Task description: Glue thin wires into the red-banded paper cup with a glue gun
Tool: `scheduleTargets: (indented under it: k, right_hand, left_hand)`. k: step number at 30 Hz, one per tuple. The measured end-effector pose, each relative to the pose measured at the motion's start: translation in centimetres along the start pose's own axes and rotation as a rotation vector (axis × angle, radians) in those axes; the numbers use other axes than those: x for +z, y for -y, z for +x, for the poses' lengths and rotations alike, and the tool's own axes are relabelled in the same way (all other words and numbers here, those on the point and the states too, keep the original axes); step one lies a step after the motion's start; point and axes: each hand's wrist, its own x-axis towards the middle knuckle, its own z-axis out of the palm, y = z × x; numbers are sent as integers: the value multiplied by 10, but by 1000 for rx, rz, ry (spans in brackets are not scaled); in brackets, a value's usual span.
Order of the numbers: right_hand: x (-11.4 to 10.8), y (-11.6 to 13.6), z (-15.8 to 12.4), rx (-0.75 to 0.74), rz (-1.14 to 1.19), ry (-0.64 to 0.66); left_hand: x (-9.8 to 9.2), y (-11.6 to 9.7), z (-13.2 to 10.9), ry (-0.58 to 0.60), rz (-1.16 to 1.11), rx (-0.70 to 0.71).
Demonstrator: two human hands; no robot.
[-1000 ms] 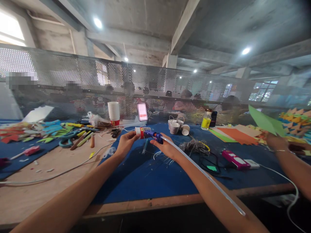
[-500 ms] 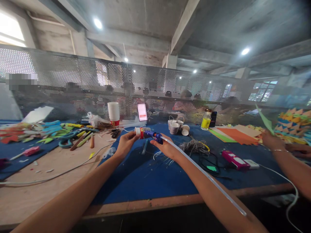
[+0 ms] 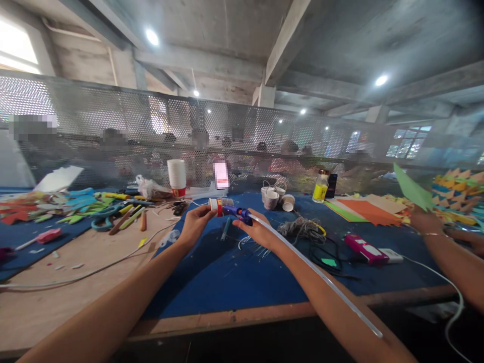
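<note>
Between the fingers of my left hand (image 3: pixel 196 224) is a white and red paper cup (image 3: pixel 215 205), tipped on its side above the blue mat (image 3: pixel 212 287). My right hand (image 3: pixel 256 228) grips a blue hot glue gun (image 3: pixel 236 212) with its front end close to the cup; whether the two touch I cannot tell. A long clear glue stick (image 3: pixel 321 272) sticks out of the gun's back and runs along my right forearm. Below the hands lie a thin blue-green tube (image 3: pixel 226 228) and some fine loose strands (image 3: pixel 260 247).
Stacked paper cups (image 3: pixel 177 176) and a lit phone (image 3: pixel 221 174) stand at the back. Small cups (image 3: pixel 271 197), a yellow bottle (image 3: pixel 321 187), bundled cord (image 3: pixel 302 227) and a magenta box (image 3: pixel 365 249) lie rightward. Scissors (image 3: pixel 104 218) are left. A co-worker's hand (image 3: pixel 425 222) holds green paper (image 3: pixel 412 187).
At the far right, the co-worker's green paper has turned to show more of its face. My hands, the cup and the glue gun have barely shifted.
</note>
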Motion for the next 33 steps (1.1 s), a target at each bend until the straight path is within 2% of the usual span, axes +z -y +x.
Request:
scheduleTargets:
  k: [9,21,30,33]
  right_hand:
    - [-1,1,-1,18,-19,10]
    - [-2,2,-2,21,-29,49]
    - [-2,3,-1,35,-39,70]
    - [-3,3,0,48,29,63]
  left_hand:
    - [3,-5,-2,-14,-18,-14]
    - [-1,8,4,-44,-63,-31]
    - [0,0,1,-74,-88,-65]
    - [-1,1,1,-68,-75,-44]
